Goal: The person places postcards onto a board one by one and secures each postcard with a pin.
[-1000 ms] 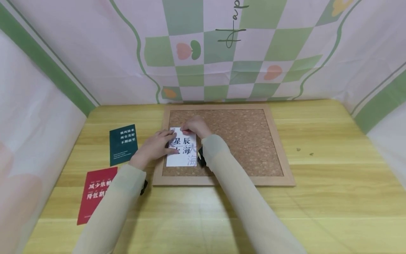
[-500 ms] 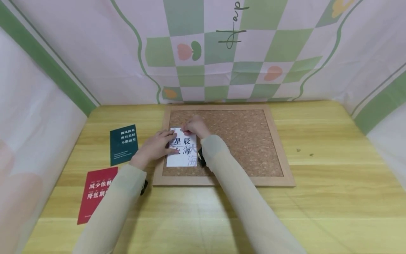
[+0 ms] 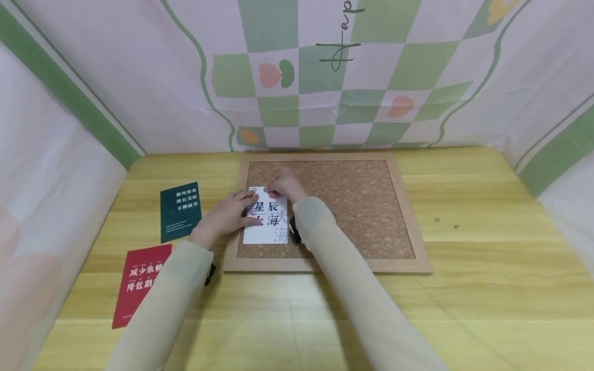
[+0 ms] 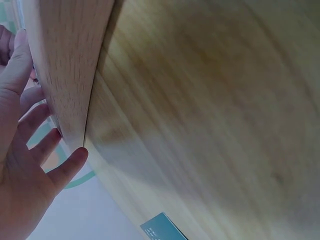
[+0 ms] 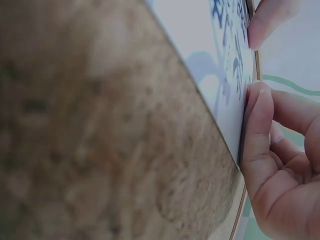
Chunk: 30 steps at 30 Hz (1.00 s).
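White card: a white rectangular paper card [image 3: 268, 214] with dark Chinese characters lies flat left of the frame's centre, over the left part of the cork.
Cork board: a brown cork board [image 3: 352, 206] in a pale wooden frame [image 3: 371, 265] fills the middle of the frame.
Left hand: the left hand [image 3: 227, 212] rests its loosely spread, unclenched fingers on the card's left side, its wrist over the board's left edge.
Right hand: the right hand [image 3: 289, 184] reaches the card's top edge, thumb and fingertip drawn together there; from where I stand I cannot tell whether it grasps anything between them.
Sleeves: two cream sleeves [image 3: 357, 273] come up from the bottom of the frame.
Other cards: a dark green rectangular card [image 3: 181, 211] lies at the left of the frame; below it, at lower left, is a red rectangular card [image 3: 141, 288], partly hidden by the left sleeve.
Counter: all of it sits on a yellowish wood-grain counter [image 3: 501, 257].
Backdrop: a green-and-white checked cloth [image 3: 320, 107] hangs across the top.
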{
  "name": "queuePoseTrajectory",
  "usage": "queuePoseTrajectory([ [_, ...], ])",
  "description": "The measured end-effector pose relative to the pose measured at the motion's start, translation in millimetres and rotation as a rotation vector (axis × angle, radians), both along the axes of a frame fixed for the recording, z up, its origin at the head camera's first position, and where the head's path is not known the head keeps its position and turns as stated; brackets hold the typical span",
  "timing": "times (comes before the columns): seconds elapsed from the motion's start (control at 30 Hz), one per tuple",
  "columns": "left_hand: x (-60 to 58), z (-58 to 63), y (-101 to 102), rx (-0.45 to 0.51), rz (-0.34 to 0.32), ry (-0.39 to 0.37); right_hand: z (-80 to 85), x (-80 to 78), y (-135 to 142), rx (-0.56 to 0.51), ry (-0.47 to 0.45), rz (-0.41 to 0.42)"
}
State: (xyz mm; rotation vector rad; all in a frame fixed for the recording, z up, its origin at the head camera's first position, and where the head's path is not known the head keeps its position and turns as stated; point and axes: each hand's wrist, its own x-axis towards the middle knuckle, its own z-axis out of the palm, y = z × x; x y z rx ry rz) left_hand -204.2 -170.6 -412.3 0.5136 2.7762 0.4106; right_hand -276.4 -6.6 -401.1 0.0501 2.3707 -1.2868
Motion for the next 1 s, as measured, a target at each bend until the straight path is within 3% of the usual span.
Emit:
queuePoseTrajectory([
  [0.17,0.6,0.7,0.4,0.006,-0.008,0.004,-0.6,-1.0,1.4,0.075,0.040,0.020],
  [0.27,0.6,0.6,0.2,0.009,-0.009,0.002,-2.3,-2.2,4.4,-0.024,0.009,0.017],
  [0.4,0.5,0.3,-0.8,0.012,-0.005,0.003,-4.1,-5.0,8.1,-0.214,-0.097,-0.008],
  [0.47,0.5,0.0,-1.1,0.013,-0.007,0.005,-4.3,-6.2,8.9,-0.250,-0.137,-0.017],
  [0.57,1.1,0.5,-1.6,0.011,-0.006,0.009,-3.2,-5.7,8.5,-0.227,-0.137,-0.005],
  [0.7,1.8,-0.5,-1.5,0.008,-0.005,0.012,-2.9,-2.1,7.2,-0.154,-0.064,0.019],
  [1.0,0.2,-1.7,-2.0,0.020,-0.006,0.012,-3.3,-1.2,4.9,-0.136,-0.052,-0.030],
])
